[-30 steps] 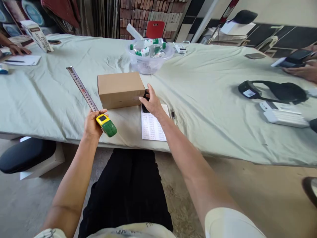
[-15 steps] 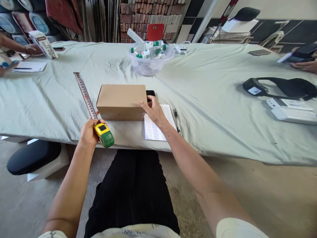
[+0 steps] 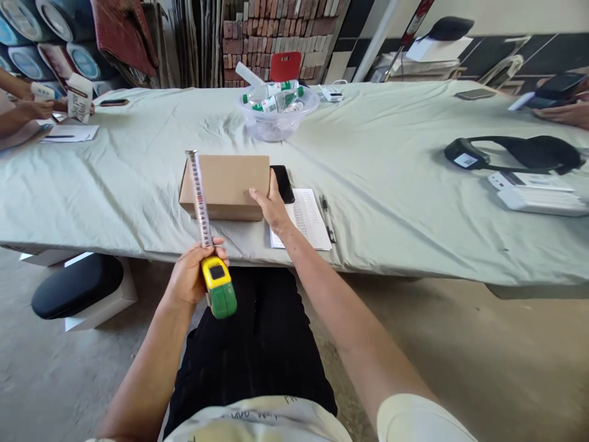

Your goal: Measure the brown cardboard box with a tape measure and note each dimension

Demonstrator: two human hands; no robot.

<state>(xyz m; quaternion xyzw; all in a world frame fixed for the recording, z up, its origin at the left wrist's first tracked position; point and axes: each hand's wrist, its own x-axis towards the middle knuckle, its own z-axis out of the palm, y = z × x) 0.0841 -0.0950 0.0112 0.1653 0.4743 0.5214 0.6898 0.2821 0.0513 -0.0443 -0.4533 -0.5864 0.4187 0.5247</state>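
My left hand [image 3: 191, 273] grips a yellow and green tape measure [image 3: 218, 288] in front of the table edge. Its extended blade [image 3: 199, 193] runs up and away, crossing over the left part of a brown cardboard box [image 3: 232, 184]. The box lies flat on the pale green tablecloth [image 3: 138, 184]. My right hand [image 3: 269, 205] presses its fingers against the box's right end, thumb on the front corner. Just right of that hand lie a black phone [image 3: 282, 182], a printed sheet of paper [image 3: 304, 218] and a pen [image 3: 326, 218].
A clear bowl [image 3: 276, 120] with plastic bottles stands behind the box. A black headset [image 3: 515, 153] and white devices [image 3: 536, 196] lie at the right. Other people's hands work at the far left [image 3: 32, 110] and far right [image 3: 559, 113]. A black stool [image 3: 76, 285] sits under the table's left.
My left hand pulled the tape case back toward me and swung the blade right, from beside the box to over its left part. The right hand stayed on the box's right end.
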